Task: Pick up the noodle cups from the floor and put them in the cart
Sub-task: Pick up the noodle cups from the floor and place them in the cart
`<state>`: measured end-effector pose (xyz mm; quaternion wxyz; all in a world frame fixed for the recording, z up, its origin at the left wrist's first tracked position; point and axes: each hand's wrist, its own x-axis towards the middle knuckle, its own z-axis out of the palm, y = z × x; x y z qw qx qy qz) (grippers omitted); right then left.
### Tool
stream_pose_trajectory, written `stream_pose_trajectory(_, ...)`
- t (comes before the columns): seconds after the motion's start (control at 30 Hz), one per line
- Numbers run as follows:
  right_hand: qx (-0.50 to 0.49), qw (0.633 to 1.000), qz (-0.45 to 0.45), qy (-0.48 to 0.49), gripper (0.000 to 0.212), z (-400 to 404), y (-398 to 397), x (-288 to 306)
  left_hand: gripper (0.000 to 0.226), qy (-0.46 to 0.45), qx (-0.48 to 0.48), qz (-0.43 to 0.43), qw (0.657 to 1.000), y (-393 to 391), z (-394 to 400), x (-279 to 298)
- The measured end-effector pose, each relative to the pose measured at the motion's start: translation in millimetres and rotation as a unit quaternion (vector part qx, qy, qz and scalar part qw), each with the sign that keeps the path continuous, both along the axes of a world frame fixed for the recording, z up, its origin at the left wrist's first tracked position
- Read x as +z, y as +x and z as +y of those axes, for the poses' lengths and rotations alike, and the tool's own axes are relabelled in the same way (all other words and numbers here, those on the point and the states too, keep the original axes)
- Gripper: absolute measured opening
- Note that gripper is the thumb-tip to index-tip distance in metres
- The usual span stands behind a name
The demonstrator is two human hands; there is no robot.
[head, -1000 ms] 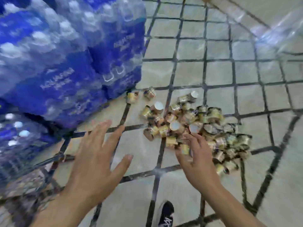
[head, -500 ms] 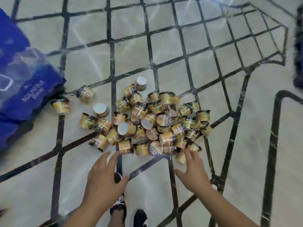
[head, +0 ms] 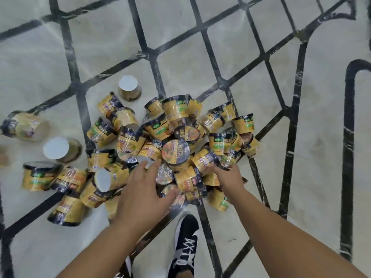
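My left hand (head: 140,189) is down on the near edge of the heap, fingers spread wide, palm over the cups, fingertips touching a cup with a white base turned up; nothing gripped. My right hand (head: 228,175) is on the right side of the heap, fingers reaching in among the wrappers; their tips are hidden, so I cannot tell whether it has closed on a cup. Both forearms bare, coming in from the bottom edge. The task's things, the yellow and black shrink-wrapped noodle cups (head: 174,137), lie in a jumbled pile on the floor right under both hands, most on their sides, some stacked on others. One upright cup with a round printed lid (head: 176,152) sits at pile centre, just beyond my left fingertips and between the two hands. Strays lie out to the left: an upside-down cup with a white base (head: 129,90) at the far side, another white-based cup (head: 60,150), a cup on its side (head: 25,126) near the left edge, a few more at lower left. My black sneaker with white markings (head: 185,247) is planted just below the pile, between my arms. The pale marble floor with a black inlaid grid pattern (head: 321,137) runs out in every direction. Cart not in view.
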<state>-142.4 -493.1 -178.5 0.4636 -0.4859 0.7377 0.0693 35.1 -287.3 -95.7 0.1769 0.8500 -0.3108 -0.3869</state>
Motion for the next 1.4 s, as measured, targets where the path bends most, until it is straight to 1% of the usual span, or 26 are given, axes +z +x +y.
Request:
stream_pose_trajectory(0.1, -0.069, 0.997, -0.003, 0.022, 0.135, -28.7, -1.5, -57.3, 0.092, -0.002, 0.007, -0.012, 1.0, 3.3, -45.4, -51.2)
stream_pose_trajectory(0.17, -0.102, 0.994, -0.022, 0.035, 0.148, -41.8, -1.3, -88.4, 0.096, 0.004, 0.011, -0.017, 1.0, 2.1, -73.3, -82.2)
stream_pose_trajectory(0.23, -0.135, 0.989, -0.044, 0.05, 0.158, -48.8, 0.4, -111.8, 0.102, 0.016, 0.001, -0.027, 1.0, 0.5, -98.0, -108.9)
stream_pose_trajectory(0.3, -0.154, 0.984, -0.06, 0.065, 0.161, -51.3, 2.9, -129.0, 0.108, 0.034, -0.029, -0.046, 0.998, -2.1, -119.5, -129.8)
stream_pose_trajectory(0.4, -0.168, 0.98, -0.08, 0.072, 0.16, -46.8, 6.7, -143.9, 0.111, 0.079, -0.063, -0.075, 0.992, -5.4, -140.7, -150.4)
stream_pose_trajectory(0.53, -0.186, 0.974, -0.107, 0.07, 0.153, -42.8, 7.8, -143.9, 0.102, 0.13, -0.094, -0.087, 0.983, -5.7, -148.0, -169.9)
stream_pose_trajectory(0.6, -0.2, 0.969, -0.126, 0.075, 0.137, -39.7, 5.1, -134.4, 0.099, 0.139, -0.113, -0.097, 0.979, -4.9, -145.6, -175.6)
stream_pose_trajectory(0.67, -0.203, 0.966, -0.135, 0.08, 0.117, -34.1, 1.1, -121.1, 0.104, 0.147, -0.142, -0.099, 0.974, -3.6, -141.6, -179.1)
stream_pose_trajectory(0.7, -0.2, 0.967, -0.133, 0.081, 0.115, -30.4, -0.9, -114.3, 0.107, 0.149, -0.156, -0.099, 0.971, -2.8, -138.9, -180.7)
stream_pose_trajectory(0.77, -0.19, 0.97, -0.127, 0.077, 0.128, -25.1, -5.0, -97.7, 0.111, 0.141, -0.168, -0.099, 0.971, -0.3, -134.4, -182.5)
stream_pose_trajectory(0.8, -0.183, 0.973, -0.123, 0.072, 0.128, -22.0, -6.3, -85.5, 0.112, 0.132, -0.162, -0.099, 0.973, 0.8, -130.6, -181.3)
stream_pose_trajectory(0.83, -0.177, 0.974, -0.125, 0.059, 0.119, -20.7, -9.3, -75.3, 0.112, 0.12, -0.15, -0.098, 0.976, 2.3, -126.9, -178.3)
stream_pose_trajectory(0.9, -0.154, 0.979, -0.128, 0.027, 0.098, -17.9, -17.7, -52.5, 0.111, 0.08, -0.118, -0.091, 0.986, 3.4, -117.4, -162.6)
stream_pose_trajectory(0.93, -0.133, 0.984, -0.121, 0.008, 0.098, -14.2, -21.3, -41.2, 0.11, 0.053, -0.103, -0.084, 0.99, 4.0, -108.7, -148.0)
stream_pose_trajectory(0.97, -0.105, 0.988, -0.11, -0.016, 0.104, -8.0, -22.4, -27.5, 0.109, 0.026, -0.089, -0.077, 0.993, 5.1, -97.3, -128.9)
stream_pose_trajectory(1.03, -0.038, 0.992, -0.099, -0.062, 0.109, 11.4, -18.7, 4.9, 0.107, -0.02, -0.059, -0.059, 0.996, 10.6, -65.4, -81.7)
stream_pose_trajectory(1.1, 0.058, 0.987, -0.105, -0.109, 0.098, 40.6, -6.5, 51.9, 0.107, -0.052, -0.027, -0.049, 0.997, 20.4, -22.0, -25.8)
stream_pose_trajectory(1.17, 0.161, 0.967, -0.119, -0.159, 0.091, 72.3, 11.7, 108.1, 0.107, -0.061, -0.001, -0.061, 0.996, 34.0, 27.7, 34.7)
stream_pose_trajectory(1.27, 0.281, 0.925, -0.139, -0.213, 0.091, 123.6, 48.4, 190.0, 0.105, -0.072, 0.038, -0.093, 0.992, 54.4, 109.0, 123.0)
stream_pose_trajectory(1.4, 0.392, 0.84, -0.222, -0.302, 0.098, 200.4, 110.5, 286.8, 0.099, -0.112, 0.13, -0.15, 0.974, 81.0, 218.3, 225.7)
